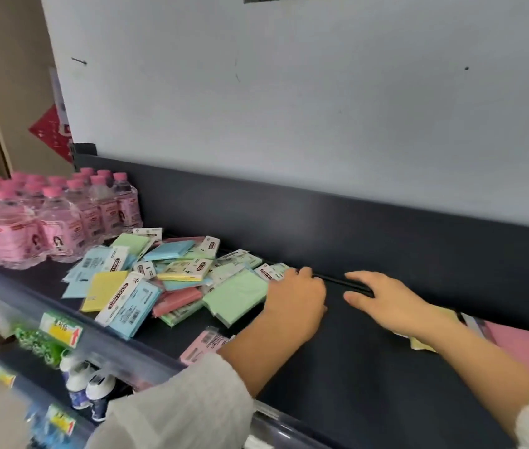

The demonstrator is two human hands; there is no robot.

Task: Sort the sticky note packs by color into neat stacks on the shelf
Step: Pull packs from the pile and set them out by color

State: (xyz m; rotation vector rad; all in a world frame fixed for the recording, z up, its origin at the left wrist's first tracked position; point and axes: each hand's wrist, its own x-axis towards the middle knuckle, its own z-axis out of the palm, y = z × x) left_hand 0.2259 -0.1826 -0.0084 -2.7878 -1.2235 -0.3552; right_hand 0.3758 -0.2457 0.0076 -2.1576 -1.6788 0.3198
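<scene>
Here, at the far left of the shelf [370, 367], stand bottles [46, 218] with pink caps. Just beside them, at their 3 o'clock, is the messy pile [159, 273] of sticky note packs: blue, yellow, red and green, all mixed up and lying every which way. No neat stacks show in this part yet, so I think the sorting is just starting.

A green pack [237, 294] lies flat at the right end of the pile. It is turned, with one corner pointing to the front edge. The left hand [295, 296] rests on its right side, so the pack sits at 9 o'clock from that hand. The fingers bend over the packs, but I cannot tell if the grip is pinching one. This hand is much nearer to the pile than the other.

A pink pack [205, 346] lies alone near the front edge, at 7 o'clock from the left hand, partly under the arm.

The right hand [386, 303] lies flat on the bare shelf, fingers spread straight, holding nothing. Its fingertips are near the back rail [357, 285].

Between the two hands the shelf is bare, a good spot for a stack. At 4 o'clock from the right hand lie a yellow pack [422, 345] and pink packs [522, 348].
</scene>
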